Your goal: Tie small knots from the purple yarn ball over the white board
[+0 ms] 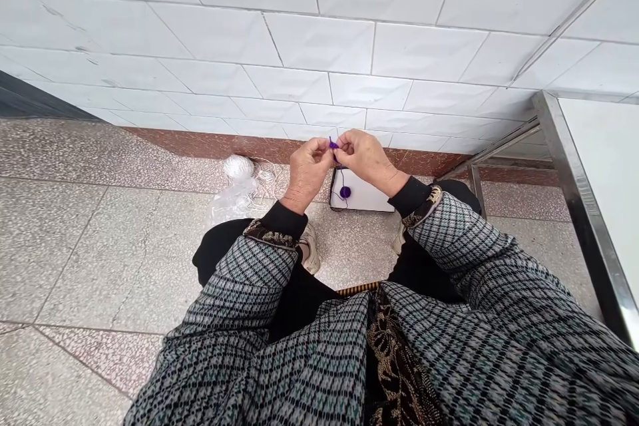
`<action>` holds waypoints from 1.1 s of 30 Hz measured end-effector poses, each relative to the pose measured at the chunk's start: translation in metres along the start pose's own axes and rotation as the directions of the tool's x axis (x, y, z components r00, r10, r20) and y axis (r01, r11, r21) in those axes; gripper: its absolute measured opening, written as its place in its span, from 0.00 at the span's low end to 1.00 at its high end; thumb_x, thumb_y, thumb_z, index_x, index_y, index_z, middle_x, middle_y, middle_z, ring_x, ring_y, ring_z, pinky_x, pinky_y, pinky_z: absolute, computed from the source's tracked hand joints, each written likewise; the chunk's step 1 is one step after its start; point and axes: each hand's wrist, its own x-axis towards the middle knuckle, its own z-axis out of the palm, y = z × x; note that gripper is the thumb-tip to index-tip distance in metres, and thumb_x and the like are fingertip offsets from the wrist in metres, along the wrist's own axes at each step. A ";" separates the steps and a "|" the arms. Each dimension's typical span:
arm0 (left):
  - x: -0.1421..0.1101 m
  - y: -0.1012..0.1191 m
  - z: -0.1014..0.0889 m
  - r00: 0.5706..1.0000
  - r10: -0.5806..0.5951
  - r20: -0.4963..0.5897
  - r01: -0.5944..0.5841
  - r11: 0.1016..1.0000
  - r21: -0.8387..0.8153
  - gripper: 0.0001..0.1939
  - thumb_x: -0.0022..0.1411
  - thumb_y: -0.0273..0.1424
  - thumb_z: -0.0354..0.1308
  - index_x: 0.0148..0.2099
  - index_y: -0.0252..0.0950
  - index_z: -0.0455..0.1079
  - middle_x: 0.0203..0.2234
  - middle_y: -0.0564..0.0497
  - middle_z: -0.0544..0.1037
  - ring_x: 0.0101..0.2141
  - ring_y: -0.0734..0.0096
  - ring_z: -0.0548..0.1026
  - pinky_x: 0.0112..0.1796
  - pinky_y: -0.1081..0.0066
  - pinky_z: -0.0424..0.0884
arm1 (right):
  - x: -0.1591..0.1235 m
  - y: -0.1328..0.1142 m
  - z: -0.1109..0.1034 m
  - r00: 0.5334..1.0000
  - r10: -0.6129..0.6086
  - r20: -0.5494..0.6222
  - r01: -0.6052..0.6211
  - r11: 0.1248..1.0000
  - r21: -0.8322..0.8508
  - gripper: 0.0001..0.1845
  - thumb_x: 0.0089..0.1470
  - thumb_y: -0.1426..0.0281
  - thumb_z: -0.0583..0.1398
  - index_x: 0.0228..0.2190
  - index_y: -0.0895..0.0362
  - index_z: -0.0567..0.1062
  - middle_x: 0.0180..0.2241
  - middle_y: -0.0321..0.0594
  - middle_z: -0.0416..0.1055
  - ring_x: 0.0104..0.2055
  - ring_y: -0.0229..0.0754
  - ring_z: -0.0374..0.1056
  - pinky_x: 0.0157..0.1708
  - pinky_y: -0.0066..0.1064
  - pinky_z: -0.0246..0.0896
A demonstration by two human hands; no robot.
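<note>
Between my two hands is a small piece of purple yarn work [334, 145], pinched by the fingertips. My left hand [308, 170] is closed, thumb and forefinger pressed on its left side. Thumb and fingers of my right hand [367, 156] pinch it from the right. A purple strand hangs down from the piece to a small ball of purple yarn [345, 192]. That ball lies on a white flat board or box lid [368, 194] with a dark edge, on the floor below. Whether a hook or needle is in my fingers is too small to make out.
A ball of white yarn [238, 167], loose white strands [267, 183] and a clear plastic bag [232, 201] lie on the floor to the left. A white tiled wall [319, 46] rises ahead. A metal-edged table [592, 200] stands at the right.
</note>
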 end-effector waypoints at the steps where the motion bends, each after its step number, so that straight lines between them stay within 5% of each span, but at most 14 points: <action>1: 0.000 0.003 -0.001 1.000 -0.017 0.016 0.017 1.000 -0.018 0.05 0.58 0.22 0.62 0.33 0.37 0.75 0.29 0.53 0.81 0.33 0.71 0.77 0.40 0.69 0.75 | 0.001 0.001 0.000 1.000 0.018 0.020 -0.019 0.999 0.050 0.11 0.51 0.80 0.64 0.25 0.55 0.69 0.28 0.34 0.70 0.33 0.40 0.64 0.36 0.32 0.58; 4: 0.000 0.011 -0.003 0.994 -0.074 0.080 0.081 0.992 -0.092 0.05 0.58 0.23 0.61 0.30 0.37 0.74 0.26 0.54 0.78 0.30 0.72 0.74 0.36 0.71 0.73 | 0.004 0.005 -0.001 0.979 0.152 0.139 -0.187 0.937 0.296 0.09 0.56 0.79 0.63 0.26 0.57 0.72 0.23 0.32 0.68 0.28 0.37 0.61 0.31 0.29 0.58; 7: -0.001 0.015 -0.004 0.979 -0.139 0.148 0.169 0.963 -0.211 0.03 0.57 0.25 0.62 0.31 0.36 0.75 0.27 0.53 0.80 0.30 0.72 0.75 0.36 0.71 0.74 | 0.005 0.006 -0.006 0.901 0.271 0.339 -0.417 0.755 0.507 0.12 0.59 0.79 0.64 0.24 0.58 0.73 0.19 0.30 0.63 0.24 0.32 0.57 0.28 0.24 0.59; 10: -0.001 0.014 -0.004 0.956 -0.184 0.227 0.255 0.906 -0.338 0.01 0.55 0.26 0.63 0.31 0.36 0.75 0.27 0.52 0.80 0.32 0.71 0.77 0.39 0.69 0.76 | 0.003 0.004 -0.015 0.829 0.278 0.485 -0.543 0.608 0.579 0.18 0.60 0.80 0.65 0.21 0.58 0.70 0.18 0.29 0.62 0.22 0.29 0.55 0.28 0.23 0.63; 13: 0.000 0.009 -0.003 0.936 -0.216 0.278 0.318 0.856 -0.408 0.02 0.54 0.28 0.64 0.30 0.36 0.75 0.25 0.52 0.80 0.31 0.70 0.79 0.39 0.68 0.78 | 0.003 0.003 -0.020 0.810 0.278 0.516 -0.566 0.597 0.568 0.18 0.60 0.80 0.66 0.21 0.57 0.70 0.19 0.29 0.62 0.22 0.30 0.55 0.29 0.25 0.64; 17: 0.003 0.000 -0.003 0.946 -0.244 0.213 0.314 0.851 -0.422 0.04 0.53 0.28 0.69 0.30 0.36 0.77 0.26 0.52 0.81 0.28 0.74 0.76 0.34 0.72 0.76 | 0.005 0.009 -0.014 0.934 0.277 0.227 -0.352 0.827 0.438 0.12 0.59 0.78 0.64 0.25 0.57 0.73 0.22 0.31 0.65 0.25 0.34 0.59 0.32 0.29 0.61; 21: 0.004 -0.004 -0.003 0.955 -0.225 0.191 0.285 0.874 -0.394 0.09 0.53 0.33 0.72 0.30 0.36 0.76 0.25 0.53 0.79 0.28 0.75 0.74 0.33 0.73 0.74 | 0.002 0.010 -0.009 0.998 0.000 -0.064 0.014 0.975 0.221 0.07 0.58 0.78 0.62 0.29 0.56 0.73 0.30 0.34 0.71 0.32 0.38 0.64 0.39 0.32 0.62; 26: 0.002 -0.003 -0.002 0.957 -0.227 0.178 0.280 0.885 -0.372 0.12 0.53 0.35 0.74 0.29 0.36 0.75 0.25 0.53 0.78 0.29 0.74 0.74 0.35 0.71 0.75 | -0.003 0.012 -0.009 0.989 -0.146 -0.008 0.145 0.989 -0.031 0.06 0.58 0.76 0.63 0.30 0.56 0.72 0.32 0.38 0.72 0.35 0.41 0.65 0.41 0.34 0.60; 33: 0.003 -0.004 -0.001 0.970 -0.199 0.141 0.237 0.905 -0.353 0.13 0.51 0.36 0.75 0.28 0.36 0.75 0.25 0.52 0.78 0.29 0.73 0.72 0.33 0.70 0.75 | -0.001 0.016 -0.004 0.990 -0.143 0.018 0.143 0.989 -0.028 0.06 0.59 0.77 0.62 0.31 0.56 0.74 0.33 0.39 0.74 0.35 0.42 0.66 0.42 0.34 0.61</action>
